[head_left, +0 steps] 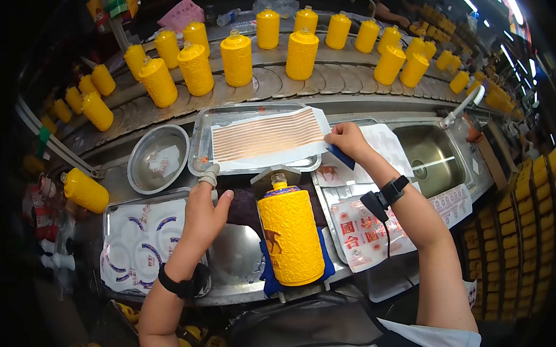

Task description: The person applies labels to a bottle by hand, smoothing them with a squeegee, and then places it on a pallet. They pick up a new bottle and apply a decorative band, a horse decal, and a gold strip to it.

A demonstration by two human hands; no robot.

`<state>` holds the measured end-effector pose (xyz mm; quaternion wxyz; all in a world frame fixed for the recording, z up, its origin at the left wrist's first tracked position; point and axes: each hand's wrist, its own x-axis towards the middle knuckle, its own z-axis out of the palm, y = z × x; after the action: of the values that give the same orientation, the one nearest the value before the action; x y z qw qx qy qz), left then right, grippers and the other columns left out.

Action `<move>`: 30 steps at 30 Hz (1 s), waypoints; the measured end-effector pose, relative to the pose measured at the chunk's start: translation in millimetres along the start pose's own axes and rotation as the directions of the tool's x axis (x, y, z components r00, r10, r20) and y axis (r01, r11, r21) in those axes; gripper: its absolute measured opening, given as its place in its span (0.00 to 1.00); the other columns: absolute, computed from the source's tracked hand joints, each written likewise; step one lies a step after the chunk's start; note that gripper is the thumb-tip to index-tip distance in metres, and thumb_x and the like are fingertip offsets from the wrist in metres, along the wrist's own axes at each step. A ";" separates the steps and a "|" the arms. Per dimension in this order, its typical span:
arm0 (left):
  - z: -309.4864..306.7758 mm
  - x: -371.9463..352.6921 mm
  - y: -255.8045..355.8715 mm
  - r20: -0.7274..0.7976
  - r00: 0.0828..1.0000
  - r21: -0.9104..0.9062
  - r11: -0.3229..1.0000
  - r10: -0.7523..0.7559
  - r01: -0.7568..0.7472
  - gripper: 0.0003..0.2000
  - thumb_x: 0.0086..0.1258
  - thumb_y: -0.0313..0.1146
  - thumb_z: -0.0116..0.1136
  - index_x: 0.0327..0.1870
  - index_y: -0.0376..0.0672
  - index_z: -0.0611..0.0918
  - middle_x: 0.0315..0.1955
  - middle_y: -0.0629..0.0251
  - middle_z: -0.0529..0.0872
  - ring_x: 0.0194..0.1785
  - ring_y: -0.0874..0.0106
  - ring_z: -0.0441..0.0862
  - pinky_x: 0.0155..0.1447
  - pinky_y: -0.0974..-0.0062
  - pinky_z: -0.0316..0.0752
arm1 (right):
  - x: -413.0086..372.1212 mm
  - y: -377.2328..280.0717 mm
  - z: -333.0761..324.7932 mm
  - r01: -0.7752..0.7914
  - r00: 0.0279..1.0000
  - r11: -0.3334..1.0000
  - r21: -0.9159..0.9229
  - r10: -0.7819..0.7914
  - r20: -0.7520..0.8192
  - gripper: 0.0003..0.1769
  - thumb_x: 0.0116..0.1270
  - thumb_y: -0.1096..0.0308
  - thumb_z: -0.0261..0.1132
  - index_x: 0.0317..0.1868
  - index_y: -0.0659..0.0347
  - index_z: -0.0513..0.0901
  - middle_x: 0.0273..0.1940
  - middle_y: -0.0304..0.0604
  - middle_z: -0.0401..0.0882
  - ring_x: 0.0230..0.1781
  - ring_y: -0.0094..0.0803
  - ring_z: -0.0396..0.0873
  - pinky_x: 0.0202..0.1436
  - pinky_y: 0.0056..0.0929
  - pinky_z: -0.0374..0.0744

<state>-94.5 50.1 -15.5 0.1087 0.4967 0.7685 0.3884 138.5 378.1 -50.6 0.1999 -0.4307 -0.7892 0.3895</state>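
Observation:
A white sheet with thin copper-coloured stripes (267, 136) lies over a metal tray (204, 124). At the sheet's right edge, my right hand (349, 140) is closed in a pinch, with a dark blue flat piece (341, 157) held under the fingers. My left hand (207, 206) has its fingers apart near the sheet's lower left corner, a pale cover on one fingertip, and holds nothing. Between my arms a yellow embossed bottle (292, 237) rests in a holder with blue cloth (269, 278), its clear neck pointing away from me and a brown animal picture on its left side.
Yellow bottles (236, 59) stand on a conveyor (262, 82) beyond. A metal bowl (132, 160) and a decal tray (107, 240) are left; red-printed sheets (369, 231), a sink (421, 150) and a faucet (465, 106) are right. A person's arm (392, 15) shows far back.

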 end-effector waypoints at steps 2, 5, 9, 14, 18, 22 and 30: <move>-0.9 3.4 -0.9 -0.002 1.000 0.055 0.998 0.022 -0.022 0.28 0.64 0.31 0.63 0.66 0.32 0.73 0.54 0.40 0.81 0.58 0.47 0.78 0.64 0.60 0.70 | -4.1 -2.1 -4.5 0.067 0.998 0.994 -0.090 -0.067 0.006 0.12 0.55 0.64 0.66 0.27 0.67 0.84 0.20 0.49 0.80 0.20 0.33 0.78 0.29 0.34 0.75; 2.6 3.9 -9.0 -0.004 0.996 0.090 0.992 0.087 -0.087 0.29 0.63 0.29 0.64 0.66 0.31 0.73 0.55 0.39 0.81 0.59 0.45 0.77 0.64 0.60 0.71 | -8.2 -4.8 -8.1 0.144 0.986 0.943 -0.301 -0.163 -0.040 0.13 0.60 0.63 0.62 0.32 0.65 0.86 0.29 0.56 0.85 0.32 0.50 0.84 0.38 0.45 0.80; -3.6 -2.9 3.3 0.027 0.998 0.002 0.998 0.056 -0.056 0.27 0.66 0.29 0.62 0.68 0.33 0.73 0.55 0.46 0.83 0.59 0.57 0.80 0.63 0.65 0.72 | -30.8 -31.4 -10.1 0.012 0.970 0.835 -0.550 -0.143 -0.196 0.13 0.64 0.64 0.59 0.35 0.64 0.86 0.35 0.58 0.85 0.37 0.56 0.84 0.42 0.51 0.80; -32.2 -9.7 56.3 0.110 0.984 -0.332 0.928 -0.138 0.167 0.21 0.75 0.28 0.55 0.67 0.37 0.75 0.47 0.65 0.85 0.51 0.80 0.79 0.57 0.81 0.73 | -53.9 -65.2 -21.3 0.227 0.942 0.885 -0.407 -0.305 -0.140 0.12 0.67 0.64 0.61 0.38 0.66 0.84 0.32 0.54 0.84 0.34 0.48 0.83 0.39 0.43 0.79; -27.6 -0.3 100.9 -0.066 0.991 -0.497 0.857 0.118 -0.135 0.20 0.78 0.27 0.49 0.69 0.36 0.72 0.53 0.59 0.83 0.55 0.75 0.78 0.63 0.77 0.71 | -103.7 -128.1 -31.8 0.406 0.913 0.908 -0.104 -0.408 0.002 0.12 0.70 0.65 0.63 0.38 0.69 0.82 0.26 0.43 0.80 0.26 0.25 0.73 0.32 0.29 0.73; -0.4 24.7 144.0 0.017 0.943 -0.676 0.698 0.334 -0.235 0.22 0.82 0.33 0.44 0.72 0.35 0.65 0.56 0.59 0.80 0.60 0.73 0.75 0.67 0.75 0.67 | -149.4 -171.8 -33.3 0.561 0.827 0.828 0.005 -0.561 0.050 0.11 0.71 0.67 0.63 0.37 0.69 0.81 0.24 0.39 0.75 0.26 0.21 0.70 0.30 0.27 0.70; -8.7 -12.1 149.8 0.197 0.954 -0.695 0.718 0.226 -0.027 0.17 0.71 0.25 0.57 0.61 0.34 0.76 0.36 0.70 0.79 0.39 0.80 0.76 0.47 0.81 0.72 | -196.6 -132.5 -62.0 0.250 0.964 0.910 0.330 -0.265 0.002 0.11 0.69 0.67 0.62 0.36 0.68 0.83 0.28 0.39 0.82 0.29 0.19 0.76 0.34 0.23 0.75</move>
<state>8.2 66.2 93.4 0.3599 0.5208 0.5126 0.5800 217.5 198.1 95.8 0.2997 -0.2745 -0.7679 0.4951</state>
